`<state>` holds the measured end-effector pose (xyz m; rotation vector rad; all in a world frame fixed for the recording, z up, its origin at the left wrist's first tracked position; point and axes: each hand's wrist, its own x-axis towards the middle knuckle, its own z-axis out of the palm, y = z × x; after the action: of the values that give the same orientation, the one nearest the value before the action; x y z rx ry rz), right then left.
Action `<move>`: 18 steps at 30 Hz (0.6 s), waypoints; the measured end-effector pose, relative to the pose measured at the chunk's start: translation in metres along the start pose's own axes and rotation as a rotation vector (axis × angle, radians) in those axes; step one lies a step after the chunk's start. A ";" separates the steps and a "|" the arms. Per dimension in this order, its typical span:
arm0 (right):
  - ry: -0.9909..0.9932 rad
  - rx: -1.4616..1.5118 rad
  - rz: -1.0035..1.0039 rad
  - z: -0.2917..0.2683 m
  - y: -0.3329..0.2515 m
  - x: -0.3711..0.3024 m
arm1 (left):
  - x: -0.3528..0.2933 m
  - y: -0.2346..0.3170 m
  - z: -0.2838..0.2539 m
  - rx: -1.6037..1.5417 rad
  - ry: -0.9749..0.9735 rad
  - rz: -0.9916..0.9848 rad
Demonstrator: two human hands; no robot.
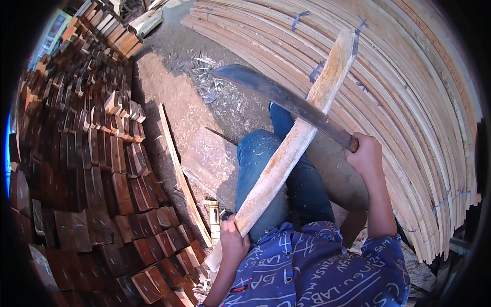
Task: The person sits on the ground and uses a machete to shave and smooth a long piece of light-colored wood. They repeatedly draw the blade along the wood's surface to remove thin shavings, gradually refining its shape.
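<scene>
A long, rough pale wooden plank (pixel 286 148) slants across my lap, its far end pointing up and to the right. Near its lower end my left hand (pixel 234 239) is closed around it. My right hand (pixel 365 153) grips the wooden handle of a machete (pixel 276 94). The machete's dark, wide blade crosses over the plank at about its middle, with the tip pointing to the upper left. Whether the edge touches the wood, I cannot tell.
Stacked dark wood blocks (pixel 92 204) fill the left side. Bundled long pale slats (pixel 399 112), tied with blue strips, curve along the right. Wood shavings (pixel 225 97) litter the ground ahead. A flat board (pixel 207 158) and a thin strip of wood (pixel 179 174) lie beside my legs.
</scene>
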<state>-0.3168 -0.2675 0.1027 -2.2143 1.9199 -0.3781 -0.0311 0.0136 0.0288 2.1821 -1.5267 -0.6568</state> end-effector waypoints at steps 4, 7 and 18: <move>-0.128 -0.008 -0.001 0.009 -0.003 -0.013 | 0.000 0.000 0.002 0.012 0.078 -0.055; -0.220 -0.009 -0.109 0.015 -0.027 -0.027 | 0.001 0.003 0.001 0.033 0.114 -0.106; -0.126 -0.104 -0.340 0.023 -0.016 -0.024 | 0.001 -0.017 0.009 0.007 0.123 -0.103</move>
<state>-0.2977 -0.2421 0.0840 -2.5694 1.5335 -0.1827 -0.0234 0.0174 0.0120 2.2736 -1.3649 -0.5385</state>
